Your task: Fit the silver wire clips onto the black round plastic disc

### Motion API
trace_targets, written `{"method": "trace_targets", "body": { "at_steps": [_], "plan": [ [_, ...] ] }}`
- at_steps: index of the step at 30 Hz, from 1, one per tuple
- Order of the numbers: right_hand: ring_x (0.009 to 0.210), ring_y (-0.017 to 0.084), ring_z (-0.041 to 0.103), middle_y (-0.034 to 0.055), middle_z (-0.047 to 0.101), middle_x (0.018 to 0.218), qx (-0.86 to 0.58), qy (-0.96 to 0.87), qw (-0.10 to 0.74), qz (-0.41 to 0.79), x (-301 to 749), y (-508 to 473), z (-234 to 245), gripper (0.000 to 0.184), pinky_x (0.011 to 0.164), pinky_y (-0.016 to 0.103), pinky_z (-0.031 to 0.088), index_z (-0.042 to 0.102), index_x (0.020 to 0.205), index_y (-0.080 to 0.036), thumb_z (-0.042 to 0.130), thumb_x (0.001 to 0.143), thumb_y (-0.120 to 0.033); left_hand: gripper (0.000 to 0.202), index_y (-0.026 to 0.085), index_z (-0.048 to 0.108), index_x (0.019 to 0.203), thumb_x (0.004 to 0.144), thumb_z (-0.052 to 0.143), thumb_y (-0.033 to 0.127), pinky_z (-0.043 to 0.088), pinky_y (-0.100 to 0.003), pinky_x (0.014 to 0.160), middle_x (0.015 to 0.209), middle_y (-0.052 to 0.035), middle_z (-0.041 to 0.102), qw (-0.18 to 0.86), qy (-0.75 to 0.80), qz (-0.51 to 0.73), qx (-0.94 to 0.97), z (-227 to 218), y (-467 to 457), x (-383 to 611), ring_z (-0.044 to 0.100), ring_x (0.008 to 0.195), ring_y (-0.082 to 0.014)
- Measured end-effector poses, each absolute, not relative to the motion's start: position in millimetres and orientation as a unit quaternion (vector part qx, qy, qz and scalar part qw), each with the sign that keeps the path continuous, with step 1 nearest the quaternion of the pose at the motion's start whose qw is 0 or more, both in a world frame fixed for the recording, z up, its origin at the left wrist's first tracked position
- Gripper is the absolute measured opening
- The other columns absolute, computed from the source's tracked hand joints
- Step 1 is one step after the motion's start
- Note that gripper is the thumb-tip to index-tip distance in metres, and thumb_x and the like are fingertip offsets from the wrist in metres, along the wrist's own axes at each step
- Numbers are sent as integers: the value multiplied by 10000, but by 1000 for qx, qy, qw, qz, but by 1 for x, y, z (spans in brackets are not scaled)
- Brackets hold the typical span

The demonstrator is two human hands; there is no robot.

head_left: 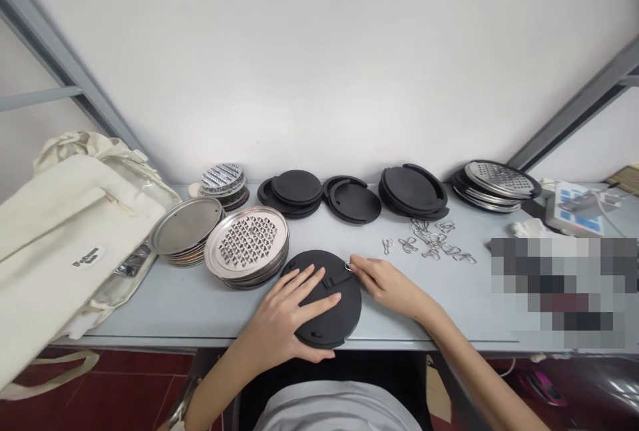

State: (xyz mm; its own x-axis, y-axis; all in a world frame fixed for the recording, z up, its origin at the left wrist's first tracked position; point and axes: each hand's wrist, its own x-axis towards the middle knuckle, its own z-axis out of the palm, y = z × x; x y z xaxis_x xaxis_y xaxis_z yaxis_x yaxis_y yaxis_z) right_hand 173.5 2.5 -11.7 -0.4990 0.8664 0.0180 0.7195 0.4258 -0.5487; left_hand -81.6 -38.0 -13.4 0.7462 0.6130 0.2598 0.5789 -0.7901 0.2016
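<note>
A round black plastic disc [344,314] lies at the table's front edge, with a raised rectangular piece on its upper face. My left hand [287,311] rests flat across its left side, fingers spread, the thumb by the near edge. At the disc's upper right rim, my right hand [387,286] pinches a small metal wire clip [348,266]; part of the clip is hidden by the fingers. Several similar loose wire clips [434,243] are scattered beyond my right hand. Left of the disc stands a stack of round metal grater plates [247,245].
Another stack of metal plates [187,226] and a cream bag [64,218] are at left. Along the wall sit a pile of small patterned discs [222,179], black round parts [297,186], black rings [414,188] and stacked graters [499,179]. A white-and-blue box [574,208] is at right.
</note>
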Motion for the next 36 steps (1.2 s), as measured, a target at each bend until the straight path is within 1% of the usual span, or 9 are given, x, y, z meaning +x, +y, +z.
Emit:
{"method": "trace_targets", "body": {
  "at_steps": [4,9,14,16,19,23,25,29,36],
  "plan": [
    [522,152,422,-39,422,580,-477,-827,158,252,175,0,-11,245,561,261,317,410,782,-233,298,994,-281,817,340,385,1418,707,746,517,281,-457,1125,1544,-38,246,62,328,151,930,-14,-39,-81,298,1391,-299],
    [577,155,460,-22,468,632,-476,-816,192,265,175,-3,-9,261,599,267,356,400,756,-227,301,991,-283,820,339,375,1424,713,742,515,281,-473,1116,1543,-42,248,71,327,150,930,-12,-38,-81,302,1386,-314],
    [557,142,415,-36,426,599,-483,-805,213,269,175,-7,-10,271,562,255,351,384,708,-223,351,971,-279,812,334,387,1418,710,752,495,271,-493,1109,1546,-49,243,81,317,147,933,-10,-36,-82,277,1393,-327],
    [571,140,434,-32,450,633,-490,-795,236,269,174,-8,-11,234,570,256,368,410,740,-222,373,964,-276,820,338,369,1427,717,747,497,268,-492,1110,1547,-44,237,82,317,142,934,-10,-36,-83,271,1396,-320],
    [658,152,500,-3,519,739,-489,-780,284,268,172,-10,-12,155,635,267,412,449,816,-220,406,957,-269,824,341,353,1433,725,741,500,257,-490,1114,1549,-41,232,79,319,140,934,-10,-37,-83,263,1400,-311],
    [710,166,534,19,562,795,-488,-759,325,283,171,-11,-11,124,692,287,439,472,864,-219,421,959,-280,820,339,361,1430,723,740,510,256,-487,1113,1547,-45,239,80,318,140,934,-10,-37,-83,270,1395,-317],
    [712,173,551,23,584,788,-488,-749,327,305,171,-10,-11,118,698,294,450,504,938,-218,420,964,-297,815,340,356,1432,730,734,505,260,-488,1110,1547,-45,238,82,318,139,934,-10,-36,-83,268,1396,-319],
    [713,174,570,17,606,766,-476,-746,321,337,171,-10,-10,203,701,292,462,544,1089,-211,425,968,-323,819,345,345,1437,733,733,501,255,-492,1110,1550,-44,228,84,317,134,935,-9,-36,-83,257,1400,-318],
    [700,161,561,9,596,744,-469,-745,317,354,174,-12,-10,216,681,281,460,578,1064,-197,438,966,-329,815,332,356,1433,732,731,513,253,-486,1114,1551,-46,226,83,315,135,936,-9,-36,-83,262,1399,-313]
  ]
}}
